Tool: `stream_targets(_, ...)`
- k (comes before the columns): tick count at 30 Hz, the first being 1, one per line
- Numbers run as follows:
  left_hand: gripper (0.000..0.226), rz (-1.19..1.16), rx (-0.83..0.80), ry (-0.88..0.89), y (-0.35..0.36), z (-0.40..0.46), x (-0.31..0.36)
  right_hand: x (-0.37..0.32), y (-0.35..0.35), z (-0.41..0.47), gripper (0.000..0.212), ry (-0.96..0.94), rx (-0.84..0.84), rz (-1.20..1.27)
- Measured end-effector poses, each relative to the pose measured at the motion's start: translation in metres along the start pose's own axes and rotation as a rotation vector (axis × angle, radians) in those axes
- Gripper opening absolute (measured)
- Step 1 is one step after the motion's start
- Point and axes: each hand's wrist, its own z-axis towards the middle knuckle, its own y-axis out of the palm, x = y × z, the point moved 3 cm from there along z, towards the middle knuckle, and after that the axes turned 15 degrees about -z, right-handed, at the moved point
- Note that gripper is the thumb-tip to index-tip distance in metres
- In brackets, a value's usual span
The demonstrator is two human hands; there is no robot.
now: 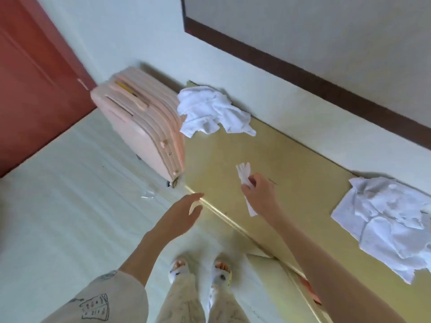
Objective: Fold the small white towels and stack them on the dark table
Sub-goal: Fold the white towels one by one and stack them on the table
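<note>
A crumpled heap of small white towels [213, 111] lies at the far left end of the yellowish table [291, 173], against the wall. Another rumpled white towel [387, 227] lies spread on the table's right part. My right hand [258, 194] hovers over the table's middle and pinches a small white crumpled piece [245, 174], paper or cloth, I cannot tell which. My left hand [184, 210] is stretched out with relaxed fingers beside the table's front edge, holding nothing.
A pink hard-shell suitcase [142, 129] stands on the pale floor right beside the table's left end. A red-brown door [30, 78] is at the far left. A dark-framed panel [303, 73] hangs on the wall above the table. My feet in slippers [200, 269] stand close to the table's edge.
</note>
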Motion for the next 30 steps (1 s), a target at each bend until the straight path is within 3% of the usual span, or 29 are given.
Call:
stream_targets(7, 0.034, -0.216, 0.534, -0.184, -0.137, -0.168, -0.078, -0.209, 0.064, -0.071, 0.011, -0.505, -0.136, -0.128)
stream_targets(14, 0.031, -0.418, 0.988, -0.342, -0.224, -0.398, -0.194, -0.411, 0.191, -0.257, 0.013, -0.935, -0.338, -0.13)
stream_targets(24, 0.027, -0.616, 1.445, -0.485, -0.311, -0.682, -0.335, -0.614, 0.349, -0.52, 0.017, -1.384, -0.597, -0.106)
stream_targets(30, 0.025, -0.713, 1.539, -0.508, -0.372, -0.767, -0.415, -0.721, 0.434, -0.606, 0.013, -1.564, -0.641, -0.154)
